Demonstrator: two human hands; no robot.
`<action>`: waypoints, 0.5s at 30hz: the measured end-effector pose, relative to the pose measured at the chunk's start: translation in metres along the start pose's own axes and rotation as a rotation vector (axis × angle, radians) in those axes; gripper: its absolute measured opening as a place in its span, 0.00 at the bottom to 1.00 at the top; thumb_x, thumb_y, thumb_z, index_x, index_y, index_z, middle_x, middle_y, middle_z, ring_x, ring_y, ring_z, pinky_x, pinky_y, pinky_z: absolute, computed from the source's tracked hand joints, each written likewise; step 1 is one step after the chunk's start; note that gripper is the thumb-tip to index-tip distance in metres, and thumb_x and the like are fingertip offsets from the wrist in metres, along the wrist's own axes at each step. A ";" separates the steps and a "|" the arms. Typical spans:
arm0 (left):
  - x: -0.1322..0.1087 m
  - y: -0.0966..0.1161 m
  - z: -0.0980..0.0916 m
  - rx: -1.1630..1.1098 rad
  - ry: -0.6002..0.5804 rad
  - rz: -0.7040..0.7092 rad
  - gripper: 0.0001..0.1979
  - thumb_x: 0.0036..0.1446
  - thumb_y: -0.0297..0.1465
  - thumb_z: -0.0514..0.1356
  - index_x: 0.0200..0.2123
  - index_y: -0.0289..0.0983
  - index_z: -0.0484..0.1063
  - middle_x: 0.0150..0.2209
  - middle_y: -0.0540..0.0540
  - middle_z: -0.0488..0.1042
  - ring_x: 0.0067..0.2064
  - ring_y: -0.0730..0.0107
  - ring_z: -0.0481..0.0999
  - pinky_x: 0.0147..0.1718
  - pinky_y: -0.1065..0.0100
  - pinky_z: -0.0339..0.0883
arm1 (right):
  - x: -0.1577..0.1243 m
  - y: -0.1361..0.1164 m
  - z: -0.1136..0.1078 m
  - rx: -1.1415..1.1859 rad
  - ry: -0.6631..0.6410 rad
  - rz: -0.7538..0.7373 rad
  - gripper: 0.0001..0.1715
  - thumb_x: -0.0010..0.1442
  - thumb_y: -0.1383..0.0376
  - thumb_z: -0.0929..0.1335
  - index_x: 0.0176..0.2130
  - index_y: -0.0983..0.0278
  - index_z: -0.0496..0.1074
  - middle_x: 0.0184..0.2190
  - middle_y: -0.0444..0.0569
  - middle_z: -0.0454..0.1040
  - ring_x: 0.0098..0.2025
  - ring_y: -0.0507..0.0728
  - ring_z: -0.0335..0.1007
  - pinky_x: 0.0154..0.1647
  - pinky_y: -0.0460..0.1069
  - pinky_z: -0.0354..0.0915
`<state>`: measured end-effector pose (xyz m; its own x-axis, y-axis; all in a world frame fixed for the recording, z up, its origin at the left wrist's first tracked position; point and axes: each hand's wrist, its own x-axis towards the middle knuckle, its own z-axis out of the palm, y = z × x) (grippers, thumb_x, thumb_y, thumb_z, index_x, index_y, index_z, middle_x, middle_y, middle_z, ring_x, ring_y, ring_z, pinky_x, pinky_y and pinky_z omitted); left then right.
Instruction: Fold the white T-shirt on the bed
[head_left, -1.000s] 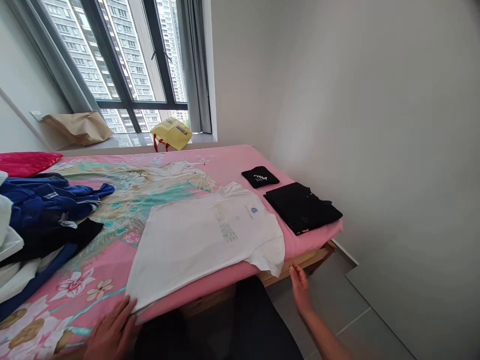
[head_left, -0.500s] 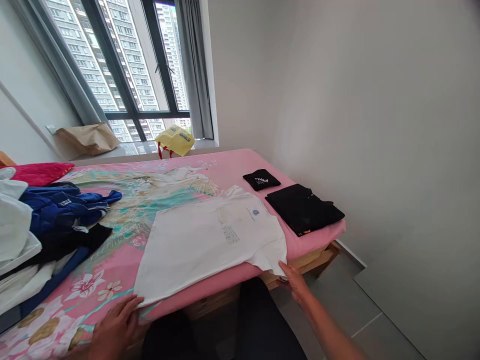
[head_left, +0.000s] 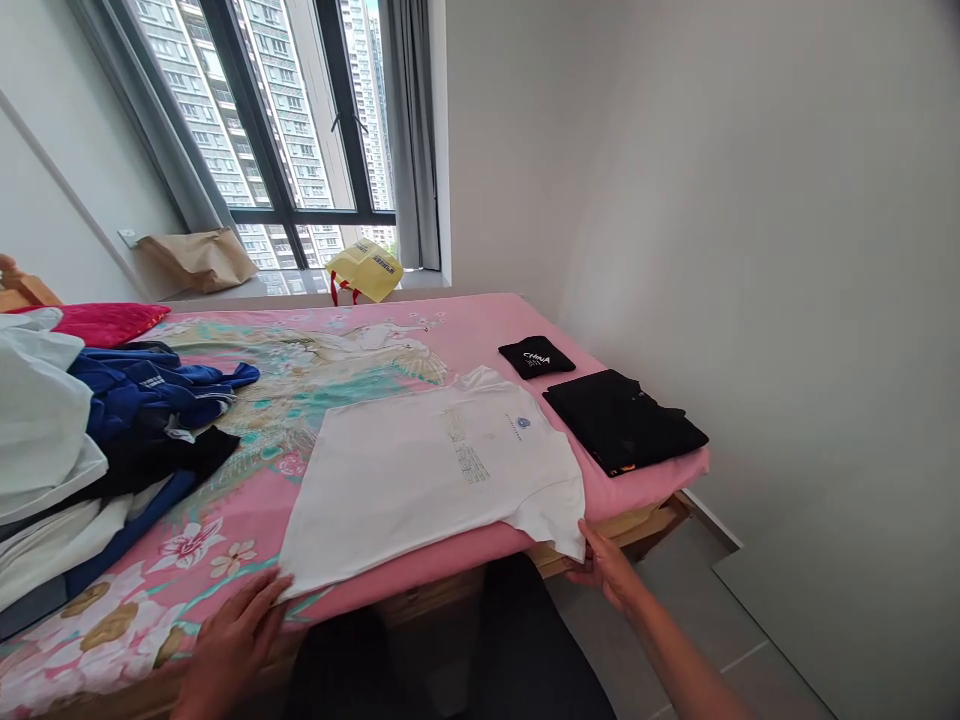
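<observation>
So there's a big plain grey wall (head_left: 750, 250) down the right side, and next to it a bed with a pink floral sheet (head_left: 480, 315), wooden frame showing underneath. Behind that is a dark-framed window (head_left: 300, 110) looking out at high-rises, grey curtains either side. Over on the left of the bed there's a messy heap of clothes (head_left: 150, 390), mostly blue, black and white stuff. The white T-shirt (head_left: 405, 490) is laid out flat along the near edge of the bed, hem to the left, neck end to the right, near sleeve drooping over the edge. Just past the neck end sits a folded black garment (head_left: 619, 420), with a smaller folded black piece reading "CHINA" (head_left: 536, 357) a bit farther back. A brown paper bag (head_left: 199, 260) and a yellow bag (head_left: 367, 270) with red handles are over by the window. As for hands, the left hand (head_left: 237, 630) has its fingers close together, tips on the near hem corner; can't tell if the thumb's gripping anything. The right hand (head_left: 609, 568) is pinching the edge of that drooping sleeve. Tiniest bit is a little blue emblem (head_left: 523, 422) on the shirt.
</observation>
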<state>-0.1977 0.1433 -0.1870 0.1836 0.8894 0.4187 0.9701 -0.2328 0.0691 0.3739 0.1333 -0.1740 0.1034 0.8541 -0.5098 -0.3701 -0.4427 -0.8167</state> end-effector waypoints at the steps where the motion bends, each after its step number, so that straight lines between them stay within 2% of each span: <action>1: 0.001 -0.001 -0.001 -0.006 0.005 0.009 0.20 0.58 0.41 0.49 0.48 0.41 0.73 0.51 0.42 0.72 0.52 0.58 0.71 0.50 0.56 0.65 | 0.000 0.001 -0.002 0.002 -0.011 0.001 0.25 0.53 0.46 0.68 0.39 0.63 0.71 0.29 0.46 0.74 0.30 0.54 0.72 0.31 0.50 0.70; 4: 0.002 -0.001 -0.003 -0.015 0.009 0.028 0.19 0.58 0.41 0.50 0.46 0.43 0.74 0.50 0.43 0.73 0.51 0.58 0.72 0.48 0.57 0.66 | -0.001 0.005 -0.006 -0.013 -0.017 0.009 0.24 0.51 0.48 0.70 0.39 0.64 0.71 0.32 0.48 0.74 0.32 0.54 0.72 0.32 0.50 0.70; 9: 0.000 0.005 -0.008 -0.042 0.012 -0.010 0.17 0.58 0.41 0.51 0.45 0.44 0.73 0.50 0.45 0.74 0.50 0.58 0.72 0.47 0.58 0.67 | -0.003 0.004 -0.002 -0.016 -0.008 0.011 0.21 0.47 0.51 0.73 0.34 0.64 0.71 0.29 0.46 0.73 0.29 0.54 0.72 0.31 0.49 0.71; 15: 0.008 0.008 -0.013 -0.214 0.026 -0.095 0.15 0.55 0.44 0.55 0.39 0.42 0.74 0.49 0.44 0.74 0.50 0.60 0.72 0.52 0.58 0.65 | 0.006 -0.029 0.005 0.006 0.071 -0.115 0.21 0.41 0.53 0.75 0.29 0.61 0.66 0.21 0.42 0.68 0.25 0.55 0.69 0.25 0.50 0.70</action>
<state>-0.1906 0.1436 -0.1716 0.0859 0.9014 0.4243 0.9265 -0.2288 0.2987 0.3811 0.1529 -0.1521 0.2109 0.8773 -0.4311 -0.3579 -0.3410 -0.8692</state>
